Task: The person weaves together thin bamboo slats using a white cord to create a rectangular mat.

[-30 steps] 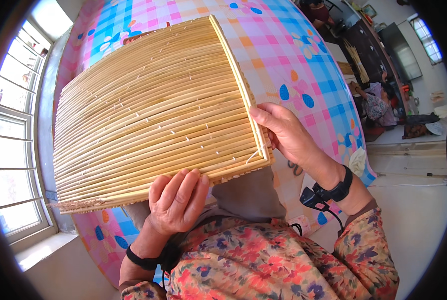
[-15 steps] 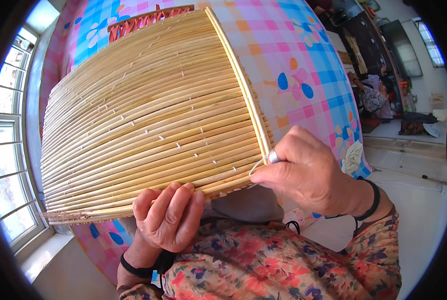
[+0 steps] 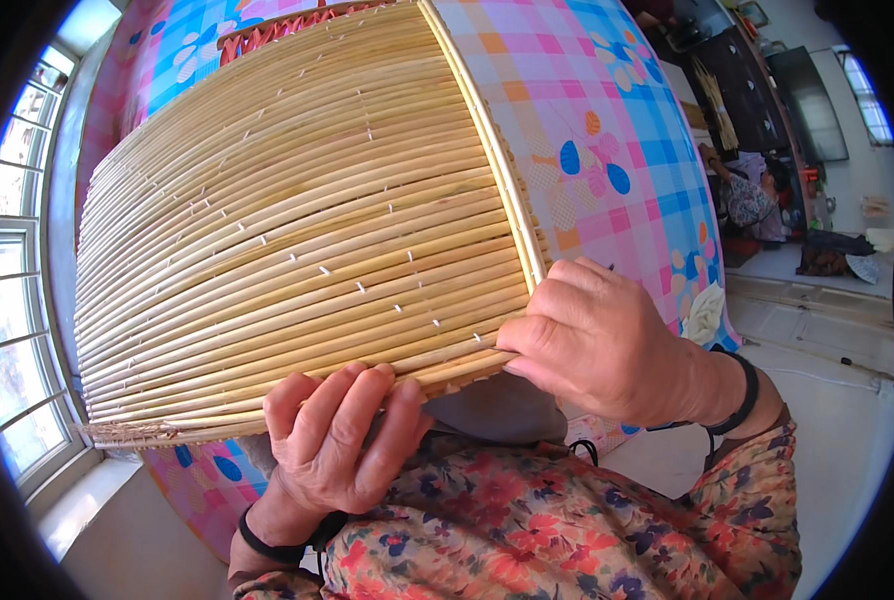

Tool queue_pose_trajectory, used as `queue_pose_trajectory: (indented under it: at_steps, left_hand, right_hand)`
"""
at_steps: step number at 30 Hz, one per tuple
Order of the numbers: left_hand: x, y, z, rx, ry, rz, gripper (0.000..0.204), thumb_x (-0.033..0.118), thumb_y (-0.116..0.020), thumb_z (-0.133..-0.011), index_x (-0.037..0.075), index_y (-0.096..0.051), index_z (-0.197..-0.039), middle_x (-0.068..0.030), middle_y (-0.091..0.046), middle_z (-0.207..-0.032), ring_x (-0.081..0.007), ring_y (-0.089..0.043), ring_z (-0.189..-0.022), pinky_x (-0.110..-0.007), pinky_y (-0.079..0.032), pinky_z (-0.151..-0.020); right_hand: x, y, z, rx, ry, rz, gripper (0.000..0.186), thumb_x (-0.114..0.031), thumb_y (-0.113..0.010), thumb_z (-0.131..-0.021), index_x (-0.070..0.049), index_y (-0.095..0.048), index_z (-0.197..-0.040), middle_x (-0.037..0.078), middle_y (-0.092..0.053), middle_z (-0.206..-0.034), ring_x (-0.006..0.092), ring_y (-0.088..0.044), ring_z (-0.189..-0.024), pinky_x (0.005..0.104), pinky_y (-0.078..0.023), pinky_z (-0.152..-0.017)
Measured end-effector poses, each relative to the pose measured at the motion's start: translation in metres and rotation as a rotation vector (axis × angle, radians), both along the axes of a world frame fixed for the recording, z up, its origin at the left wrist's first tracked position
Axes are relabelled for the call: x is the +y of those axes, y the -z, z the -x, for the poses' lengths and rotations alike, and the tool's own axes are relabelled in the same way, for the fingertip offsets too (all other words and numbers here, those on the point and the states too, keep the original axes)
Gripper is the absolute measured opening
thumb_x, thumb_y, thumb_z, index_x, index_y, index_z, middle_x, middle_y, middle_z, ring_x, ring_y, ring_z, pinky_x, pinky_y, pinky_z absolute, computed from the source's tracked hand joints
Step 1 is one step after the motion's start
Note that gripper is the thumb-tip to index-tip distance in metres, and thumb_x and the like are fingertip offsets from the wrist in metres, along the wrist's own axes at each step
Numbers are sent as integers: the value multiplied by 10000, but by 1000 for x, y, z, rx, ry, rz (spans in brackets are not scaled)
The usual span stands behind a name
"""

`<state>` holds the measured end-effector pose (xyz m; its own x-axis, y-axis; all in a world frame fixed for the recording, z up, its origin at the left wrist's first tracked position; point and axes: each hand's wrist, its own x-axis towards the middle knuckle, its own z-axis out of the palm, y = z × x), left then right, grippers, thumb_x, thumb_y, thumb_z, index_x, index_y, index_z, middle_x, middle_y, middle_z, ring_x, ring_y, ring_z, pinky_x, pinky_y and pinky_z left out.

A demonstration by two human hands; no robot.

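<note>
A mat of straw-yellow plant stalks (image 3: 297, 210), laid side by side and stitched with short white threads, spreads in front of me. Two lighter stalks form a border strip (image 3: 482, 135) along its right edge. My left hand (image 3: 339, 435) grips the near edge, fingertips on top, the thumb out of sight below. At the near right corner, my right hand (image 3: 597, 345) is closed, its fingers curled over the end of the border and the thumb against the near edge. Whether it also pinches a needle or thread is hidden.
A checked, flowered cloth (image 3: 617, 130) in pink, blue and white lies under and beyond the mat. White crumpled cloth (image 3: 704, 315) rests at its right edge. Barred windows (image 3: 12, 300) stand at left. Another person (image 3: 752, 195) is at the far right by dark furniture.
My right hand has turned and closed over the corner, hiding the silver ring and the thread loop seen before. The mat's far edge has shifted slightly farther away. My left hand has barely moved.
</note>
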<state>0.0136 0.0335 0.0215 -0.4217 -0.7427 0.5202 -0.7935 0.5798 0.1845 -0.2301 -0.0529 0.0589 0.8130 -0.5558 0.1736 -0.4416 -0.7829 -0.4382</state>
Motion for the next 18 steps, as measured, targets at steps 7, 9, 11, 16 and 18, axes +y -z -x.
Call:
queue_pose_trajectory:
  at_steps: [7,9,11,16,18]
  left_hand:
    - [-5,0,10,-36,-65,-9,220,211,-741,-809,95,-697,-991,-34,-611,-979,-188,-580,-907,-372,-446,-767]
    - [-8,0,14,29,-52,-28,240,168,-735,-764,79,-698,-984,-36,-593,-979,-199,-575,-898,-369,-446,-775]
    - [-10,-4,15,48,-32,-69,263,150,-718,-733,72,-695,-983,-42,-591,-981,-205,-574,-897,-368,-445,-772]
    - [-15,-6,18,116,40,-157,344,127,-662,-643,42,-687,-975,-60,-588,-976,-219,-574,-895,-360,-440,-741]
    - [-14,-3,18,107,51,-145,345,129,-661,-638,37,-689,-969,-60,-592,-978,-218,-574,-892,-355,-439,-736]
  right_hand:
    - [1,4,-1,-53,-20,-24,364,-57,-796,-676,-66,-603,-984,44,-485,-793,237,-513,-715,366,-419,-630]
    - [1,3,-1,-30,-21,-7,355,-59,-791,-683,-64,-603,-983,45,-487,-791,237,-515,-721,367,-421,-632]
    - [0,3,-1,-32,-20,1,348,-60,-787,-689,-63,-602,-983,47,-492,-793,239,-519,-725,369,-425,-638]
    - [2,2,0,-39,-4,-1,345,-51,-778,-692,-60,-608,-992,43,-508,-802,242,-534,-750,366,-438,-638]
    - [3,1,0,-66,28,-78,344,-50,-776,-719,-57,-622,-1026,45,-511,-796,230,-533,-730,347,-444,-628]
